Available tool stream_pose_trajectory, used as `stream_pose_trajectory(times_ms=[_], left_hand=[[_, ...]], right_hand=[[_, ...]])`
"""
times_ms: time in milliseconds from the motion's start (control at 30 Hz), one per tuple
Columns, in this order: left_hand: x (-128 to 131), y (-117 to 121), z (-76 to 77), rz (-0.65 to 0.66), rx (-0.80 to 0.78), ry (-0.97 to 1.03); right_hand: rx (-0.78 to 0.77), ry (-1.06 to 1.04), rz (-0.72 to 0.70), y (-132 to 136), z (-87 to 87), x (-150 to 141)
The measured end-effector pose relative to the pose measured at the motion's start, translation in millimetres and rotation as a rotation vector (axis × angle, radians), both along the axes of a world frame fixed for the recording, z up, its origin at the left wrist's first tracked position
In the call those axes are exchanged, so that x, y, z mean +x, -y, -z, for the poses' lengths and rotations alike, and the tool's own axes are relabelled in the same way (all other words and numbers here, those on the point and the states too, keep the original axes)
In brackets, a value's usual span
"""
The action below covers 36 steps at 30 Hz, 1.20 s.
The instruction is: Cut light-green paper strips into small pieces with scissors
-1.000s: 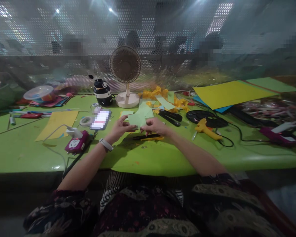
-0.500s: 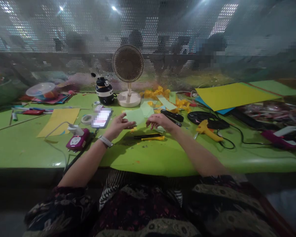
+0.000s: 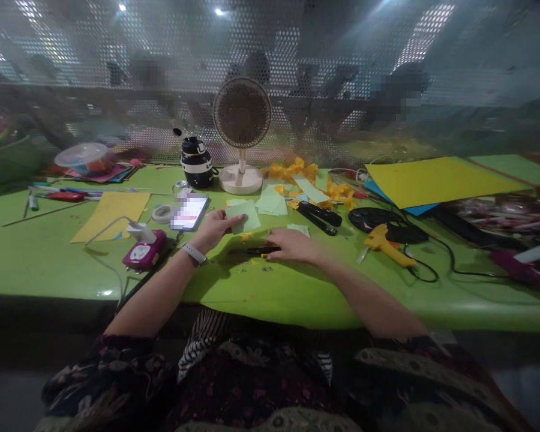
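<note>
One second on, no longer holding the pale green paper point(image 3: 246, 218) two-handed: pinching it just beside the phone point(image 3: 189, 214) with the left hand point(image 3: 216, 231), while covering the dark tool's point(image 3: 251, 251) end with the right hand point(image 3: 292, 245) (can't tell if gripping), so probably splitting work between both.

In the frame's centre, the left hand point(image 3: 216, 229) is holding a pale green rectangular paper sheet point(image 3: 251, 219), and the right hand point(image 3: 292, 245) is touching a slim black-and-yellow tool point(image 3: 251, 251).
</note>
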State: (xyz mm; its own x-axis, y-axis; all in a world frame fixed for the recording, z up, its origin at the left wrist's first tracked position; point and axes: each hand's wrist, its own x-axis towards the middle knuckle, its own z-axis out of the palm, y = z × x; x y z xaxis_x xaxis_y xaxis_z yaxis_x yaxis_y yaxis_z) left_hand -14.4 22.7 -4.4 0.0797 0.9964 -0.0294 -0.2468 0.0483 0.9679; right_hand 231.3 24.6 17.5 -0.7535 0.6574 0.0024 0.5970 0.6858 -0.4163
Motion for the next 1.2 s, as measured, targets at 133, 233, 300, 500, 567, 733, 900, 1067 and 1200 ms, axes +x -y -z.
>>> stream_pose_trajectory(times_ms=[133,233,300,500,567,733,900,1067,1200], left_hand=[[-3.5,-3.4,3.1,-0.005,0.013,0.035],[-6.8,-7.4,6.8,-0.017,0.019,0.032],[-8.8,-10.1,8.9,-0.025,0.021,0.028],[-11.3,-14.5,11.6,-0.044,0.019,0.088],[-12.2,-15.6,12.4,-0.057,0.013,0.098],[-16.1,-18.8,15.0,-0.071,-0.008,0.081],[-18.9,-20.2,17.9,-0.095,-0.020,0.071],[-19.4,-20.5,19.2,-0.089,-0.024,0.065],[-19.4,-20.5,19.5,-0.091,-0.024,0.056]], right_hand=[[0.034,0.041,-0.070,-1.0,6.3,-0.8],[-0.051,0.022,-0.107,-2.1,3.3,-1.6],[-0.213,-0.047,-0.139,0.0,-2.5,-1.5],[-0.514,-0.409,-0.098,6.9,-28.6,11.0],[-0.341,-0.444,-0.062,1.1,-36.9,22.3],[0.335,-0.327,0.042,-24.3,-42.4,50.5],[0.526,-0.165,0.106,-30.8,-35.1,53.8],[0.566,-0.104,0.096,-25.7,-35.9,49.6],[0.548,-0.067,0.088,-26.0,-34.9,47.8]])
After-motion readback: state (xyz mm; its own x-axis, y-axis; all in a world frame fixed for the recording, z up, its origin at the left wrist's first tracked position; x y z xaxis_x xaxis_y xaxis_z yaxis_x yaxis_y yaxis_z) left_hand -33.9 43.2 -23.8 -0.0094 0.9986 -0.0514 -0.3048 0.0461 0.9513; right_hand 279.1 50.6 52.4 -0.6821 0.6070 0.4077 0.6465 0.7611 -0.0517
